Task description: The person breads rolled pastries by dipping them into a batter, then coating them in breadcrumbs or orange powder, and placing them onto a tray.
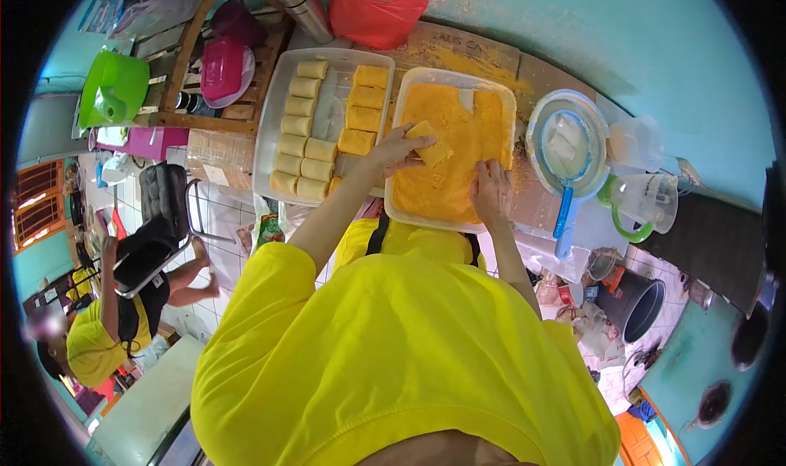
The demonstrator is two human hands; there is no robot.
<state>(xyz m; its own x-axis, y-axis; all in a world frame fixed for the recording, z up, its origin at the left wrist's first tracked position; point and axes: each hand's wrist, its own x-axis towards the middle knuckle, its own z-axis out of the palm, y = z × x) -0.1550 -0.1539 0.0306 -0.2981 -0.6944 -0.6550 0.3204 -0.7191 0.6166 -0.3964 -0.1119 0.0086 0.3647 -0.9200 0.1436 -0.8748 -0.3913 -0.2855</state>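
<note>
My left hand [398,152] is closed on a crumb-coated roll [431,144], tilted above a white tub [396,189] of orange-yellow breadcrumbs [426,189]. Low at the right side of the same tub, my right hand [492,191] touches the crumbs with its fingers pointing down and slightly apart; no roll shows in it. To the left, a translucent tray [267,139] holds several pale uncoated rolls [296,126] in rows. Several coated rolls [363,117] lie along that tray's right side, and my left forearm covers its lower right corner.
Right of the tub are a sieve with a blue handle [563,212] and a clear jug with a green handle [647,202]. A red plastic bag [378,9] and a steel flask [304,9] stand at the back. Another person [106,335] sits far left.
</note>
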